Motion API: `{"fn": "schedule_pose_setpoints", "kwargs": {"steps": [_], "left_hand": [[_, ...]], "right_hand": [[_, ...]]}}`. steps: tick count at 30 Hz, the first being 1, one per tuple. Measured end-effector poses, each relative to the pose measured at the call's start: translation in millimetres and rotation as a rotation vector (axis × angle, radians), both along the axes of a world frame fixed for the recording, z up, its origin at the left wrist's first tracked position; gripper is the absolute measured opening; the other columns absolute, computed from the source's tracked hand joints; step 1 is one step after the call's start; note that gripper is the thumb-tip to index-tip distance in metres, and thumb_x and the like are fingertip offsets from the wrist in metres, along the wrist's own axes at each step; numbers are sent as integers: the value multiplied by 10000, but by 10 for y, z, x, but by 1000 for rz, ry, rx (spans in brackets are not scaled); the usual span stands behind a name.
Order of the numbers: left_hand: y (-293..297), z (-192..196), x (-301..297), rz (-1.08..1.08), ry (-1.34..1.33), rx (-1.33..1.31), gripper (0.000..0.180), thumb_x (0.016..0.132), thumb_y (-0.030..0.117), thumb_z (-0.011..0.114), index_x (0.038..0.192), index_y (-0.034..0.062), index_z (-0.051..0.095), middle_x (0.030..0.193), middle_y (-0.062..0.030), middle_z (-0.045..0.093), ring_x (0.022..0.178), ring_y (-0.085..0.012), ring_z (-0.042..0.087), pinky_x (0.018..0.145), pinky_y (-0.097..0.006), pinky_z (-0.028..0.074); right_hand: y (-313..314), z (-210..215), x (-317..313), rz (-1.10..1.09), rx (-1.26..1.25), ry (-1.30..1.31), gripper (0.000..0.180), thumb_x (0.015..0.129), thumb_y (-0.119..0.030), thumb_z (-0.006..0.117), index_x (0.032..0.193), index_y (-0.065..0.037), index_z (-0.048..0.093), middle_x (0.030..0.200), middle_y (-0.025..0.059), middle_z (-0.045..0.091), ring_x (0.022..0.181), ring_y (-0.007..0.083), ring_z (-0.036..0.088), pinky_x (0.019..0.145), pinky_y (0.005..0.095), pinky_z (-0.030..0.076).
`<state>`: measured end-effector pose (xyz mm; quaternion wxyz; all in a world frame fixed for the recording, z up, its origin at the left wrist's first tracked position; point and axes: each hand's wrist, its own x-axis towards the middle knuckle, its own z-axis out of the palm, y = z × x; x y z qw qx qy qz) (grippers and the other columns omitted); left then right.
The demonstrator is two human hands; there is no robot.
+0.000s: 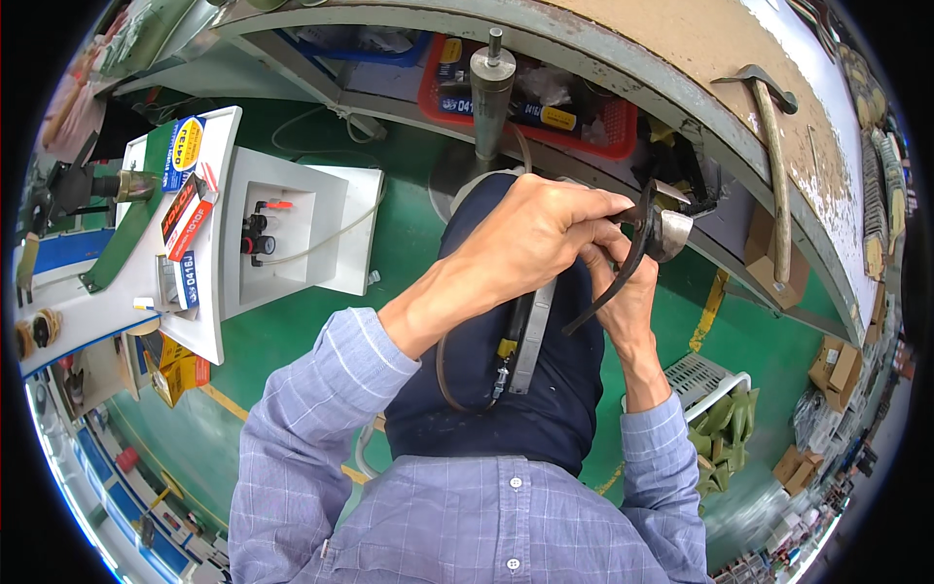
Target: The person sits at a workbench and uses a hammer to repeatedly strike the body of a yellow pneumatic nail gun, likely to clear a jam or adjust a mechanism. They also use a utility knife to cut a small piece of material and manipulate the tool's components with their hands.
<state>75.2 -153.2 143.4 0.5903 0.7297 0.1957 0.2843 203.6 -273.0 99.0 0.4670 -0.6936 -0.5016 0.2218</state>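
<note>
Black and curved, a narrow strip point(640, 232) is held up in front of the person's right knee, near the edge of the counter point(671, 54). The left hand point(530, 229) pinches it near the top with thumb and fingers together; the right hand point(626, 297) grips it from behind, its fingers partly hidden, while the strip's thin tail slants down past that wrist. A rounded grey metal part point(671, 234) sits against the strip's right side; whether the two are joined I cannot tell. A grey metal bar point(531, 341) lies across the dark trousers point(477, 350). On the counter rests a wooden-handled hammer point(772, 161).
</note>
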Motion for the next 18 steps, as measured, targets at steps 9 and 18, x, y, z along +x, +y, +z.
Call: {"fn": "schedule_pose_setpoints", "kwargs": {"steps": [9, 18], "left_hand": [[22, -1, 8, -11, -23, 48, 273, 886, -17, 698, 1158, -28, 689, 937, -168, 739, 829, -237, 739, 700, -314, 578], [7, -23, -1, -50, -29, -7, 270, 887, -39, 685, 1156, -39, 684, 907, -168, 731, 824, -235, 742, 683, -323, 582]], "right_hand": [[-7, -44, 2, -15, -1, 25, 157, 881, -26, 737, 1037, -12, 729, 845, 60, 730, 770, 135, 674, 707, 284, 525], [-29, -53, -12, -40, -31, 122, 155, 880, -33, 747, 1033, -55, 763, 902, 62, 762, 823, 138, 701, 749, 288, 537]]}}
